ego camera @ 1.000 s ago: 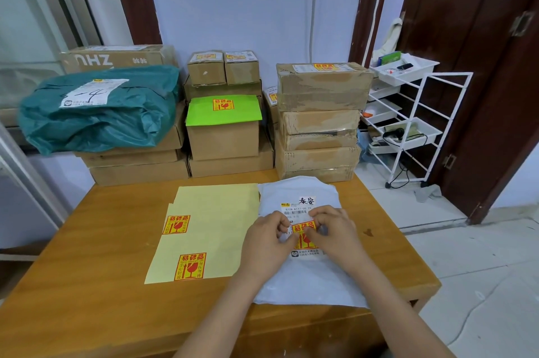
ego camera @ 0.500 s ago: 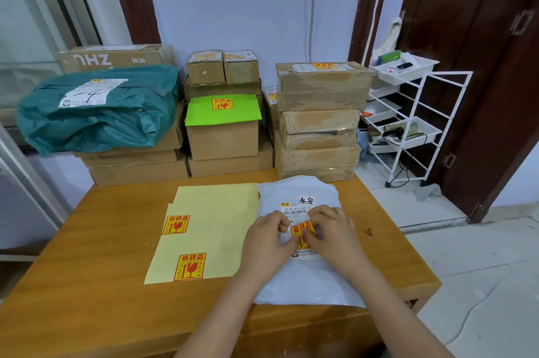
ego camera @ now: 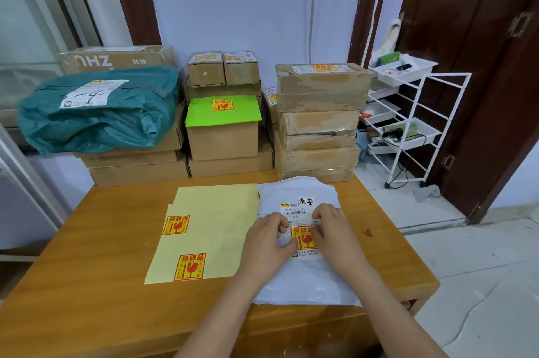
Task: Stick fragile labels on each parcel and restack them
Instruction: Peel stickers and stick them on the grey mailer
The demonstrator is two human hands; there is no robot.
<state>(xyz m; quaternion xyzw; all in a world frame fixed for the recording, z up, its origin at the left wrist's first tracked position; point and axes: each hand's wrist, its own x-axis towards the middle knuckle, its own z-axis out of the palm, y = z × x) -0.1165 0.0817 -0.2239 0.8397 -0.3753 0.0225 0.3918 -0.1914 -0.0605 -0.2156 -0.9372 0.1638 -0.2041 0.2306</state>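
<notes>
White poly-mailer parcel [ego camera: 303, 279] lying flat on the wooden table [ego camera: 87, 284], beside yellow backing sheets [ego camera: 215, 229]. A red-and-yellow fragile label [ego camera: 303, 236] sits on its shipping slip, pressed by the curled fingers of the left hand [ego camera: 267, 236] and right hand [ego camera: 335, 232].

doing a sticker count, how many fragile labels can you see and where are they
On the yellow backing sheets: 2
On the white mailer, under both hands: 1
On the green sheet: 1
On the right stack's top box: 1
Total clearly readable: 5; the small boxes' labels are too small to tell.
</notes>
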